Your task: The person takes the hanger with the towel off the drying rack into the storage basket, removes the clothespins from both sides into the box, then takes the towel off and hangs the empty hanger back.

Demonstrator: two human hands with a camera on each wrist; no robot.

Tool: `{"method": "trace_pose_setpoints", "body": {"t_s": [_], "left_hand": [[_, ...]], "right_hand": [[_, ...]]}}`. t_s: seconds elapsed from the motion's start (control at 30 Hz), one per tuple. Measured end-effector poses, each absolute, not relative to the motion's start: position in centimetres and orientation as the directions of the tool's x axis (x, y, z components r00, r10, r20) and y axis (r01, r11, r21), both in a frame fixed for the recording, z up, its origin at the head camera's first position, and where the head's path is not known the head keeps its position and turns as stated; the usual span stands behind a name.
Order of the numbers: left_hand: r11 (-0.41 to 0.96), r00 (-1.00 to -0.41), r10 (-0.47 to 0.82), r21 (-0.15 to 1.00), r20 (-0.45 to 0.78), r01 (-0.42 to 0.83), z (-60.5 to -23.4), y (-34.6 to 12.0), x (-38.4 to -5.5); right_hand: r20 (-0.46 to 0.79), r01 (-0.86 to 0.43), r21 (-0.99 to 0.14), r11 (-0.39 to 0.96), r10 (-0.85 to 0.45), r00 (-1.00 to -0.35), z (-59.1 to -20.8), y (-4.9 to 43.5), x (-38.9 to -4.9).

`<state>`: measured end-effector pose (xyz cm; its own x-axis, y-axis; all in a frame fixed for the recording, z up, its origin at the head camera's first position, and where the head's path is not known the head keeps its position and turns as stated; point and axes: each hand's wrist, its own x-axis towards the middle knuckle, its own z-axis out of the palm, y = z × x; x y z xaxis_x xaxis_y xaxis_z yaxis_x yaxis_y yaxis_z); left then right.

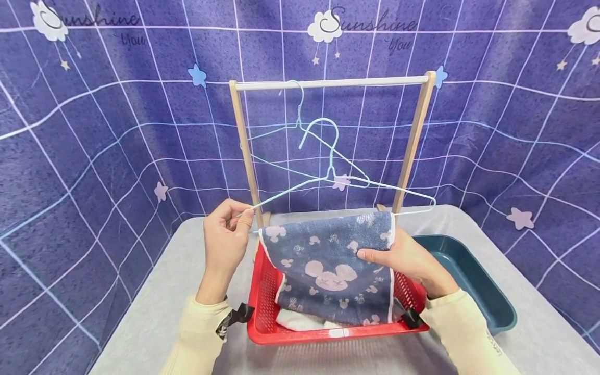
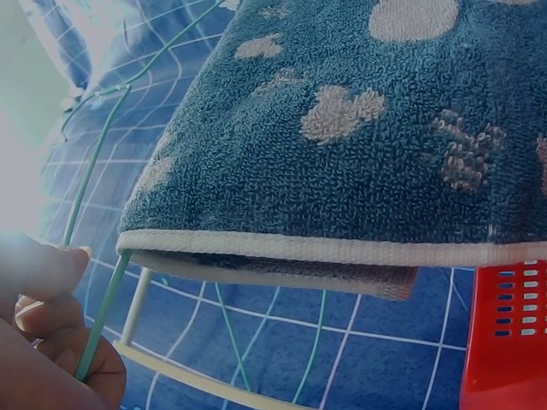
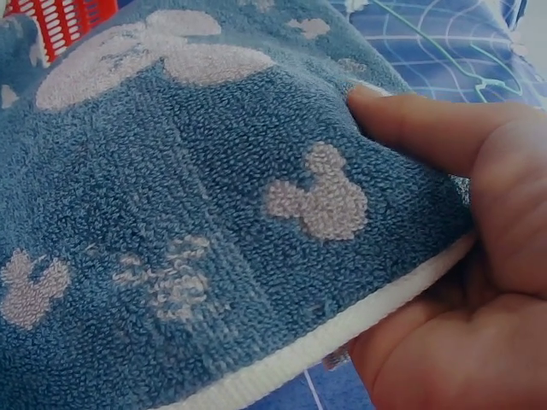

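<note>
A blue towel [image 1: 323,260] with pale mouse-head prints and white edging hangs folded over the lower bar of a light green wire hanger [image 1: 330,172]. My left hand [image 1: 227,239] pinches the hanger's left end, just beyond the towel's edge. With the thumb in front and the fingers behind, my right hand [image 1: 408,258] grips the towel's right edge. In the left wrist view the hanger wire runs into the towel's fold [image 2: 282,248]. The right wrist view shows the right thumb on the terry cloth [image 3: 197,205]; most of that hand's fingers are hidden behind it.
A red basket [image 1: 262,333] with white cloth [image 1: 300,320] inside stands below the towel. Behind it, a second hanger [image 1: 300,112] hangs from the white rail [image 1: 365,82] of a wooden-legged rack. A dark teal tub [image 1: 503,312] is at the right on the grey table [image 1: 154,312].
</note>
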<state>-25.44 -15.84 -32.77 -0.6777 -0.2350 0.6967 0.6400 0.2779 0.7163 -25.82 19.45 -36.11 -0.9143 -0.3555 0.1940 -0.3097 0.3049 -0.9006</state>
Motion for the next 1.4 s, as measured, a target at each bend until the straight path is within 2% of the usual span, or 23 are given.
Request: {"method": "trace_pose_setpoints", "body": {"t_s": [0.27,0.5,0.77,1.0,1.4], "left_hand": [[0.308,-0.676,-0.238,0.714,0.697,0.628,-32.8,-15.7,-25.5],[0.274,-0.688,-0.228,0.724,0.689,0.633,-31.7,-14.9,-24.2],[0.273,-0.672,-0.21,0.702,0.711,0.658,-30.8,-14.5,-23.2],[0.289,-0.67,-0.203,0.698,0.714,0.655,-30.6,-14.4,-23.0],[0.27,-0.688,-0.191,0.711,0.7,0.649,-30.6,-14.4,-22.9]], "right_hand": [[0.149,-0.237,-0.934,0.268,-0.311,-0.939,-35.7,19.5,-25.7],[0.173,-0.248,-0.941,0.23,-0.305,-0.936,-35.8,19.5,-25.9],[0.145,-0.197,-0.964,0.178,-0.27,-0.952,-35.7,19.4,-25.8],[0.153,-0.191,-0.976,0.109,-0.283,-0.947,-35.9,19.3,-25.9],[0.139,-0.171,-0.982,0.084,-0.298,-0.944,-35.7,19.2,-25.5]]}}
